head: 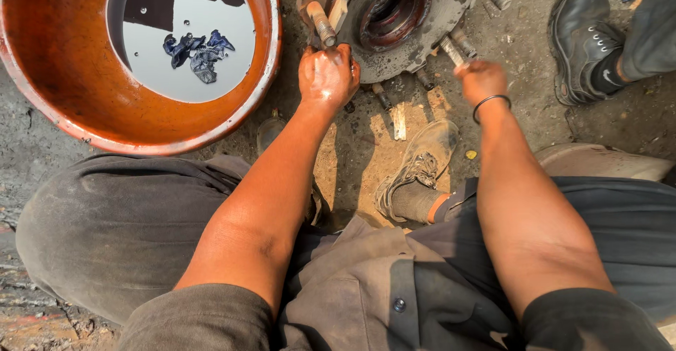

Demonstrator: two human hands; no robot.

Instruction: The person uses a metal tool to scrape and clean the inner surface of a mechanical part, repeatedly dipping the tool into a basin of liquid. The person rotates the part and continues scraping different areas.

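Greasy hub (pixel 394 20) lies on the ground; left hand (pixel 327 76) has fingers curled over its rim, right hand (pixel 481 80) fingers closed around a stud (pixel 451 49). Slick grease could let either grip slip.

Single head-worn view, steeply downward, close above lap and ground (pixel 352 147).

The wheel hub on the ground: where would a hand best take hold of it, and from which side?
Probably by the outer rim of the wheel hub, from the near side, as the left hand does now. The round flange lies flat with threaded studs pointing out, giving fingers an edge; the central bore looks greasy and deep.
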